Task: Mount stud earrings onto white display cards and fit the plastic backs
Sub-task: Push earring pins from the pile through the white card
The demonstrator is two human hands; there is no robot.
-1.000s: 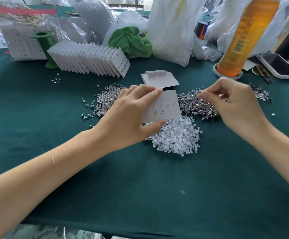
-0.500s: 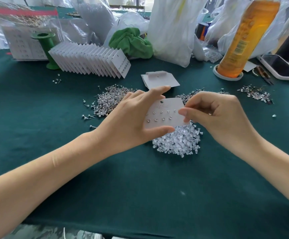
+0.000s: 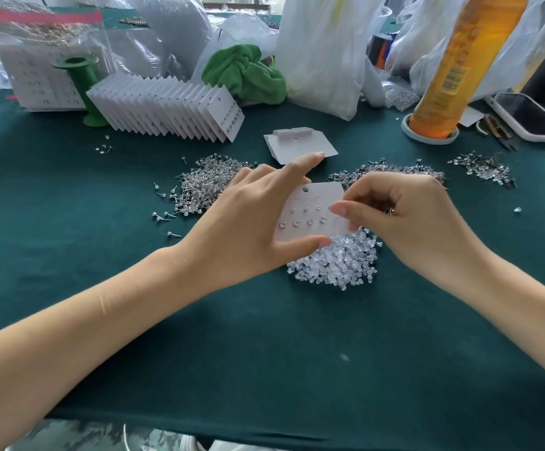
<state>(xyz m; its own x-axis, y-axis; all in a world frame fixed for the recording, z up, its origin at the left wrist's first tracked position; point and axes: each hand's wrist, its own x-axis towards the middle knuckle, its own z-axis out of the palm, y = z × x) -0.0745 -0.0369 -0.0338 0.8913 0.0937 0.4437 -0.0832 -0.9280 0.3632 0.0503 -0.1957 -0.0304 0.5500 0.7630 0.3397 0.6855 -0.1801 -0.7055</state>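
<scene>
Change: the right hand (image 3: pixel 404 219) has come off the stud pile (image 3: pixel 385 174) and now meets the card's (image 3: pixel 313 219) right edge
Meaning: likely seating another stud; backs (image 3: pixel 336 262) not yet fitted
Right hand: fingertips pressed together, seemingly pinching a stud, too small to confirm
Left hand (image 3: pixel 251 219): pinches the card above the backs, over the counter (image 3: pixel 264 353)
Card: white, two rows of studs, about seven visible

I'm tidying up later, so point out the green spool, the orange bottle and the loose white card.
green spool (image 3: pixel 86 80), head view, its stem.
orange bottle (image 3: pixel 450 76), head view, label.
loose white card (image 3: pixel 310 146), head view, flat face.
</scene>
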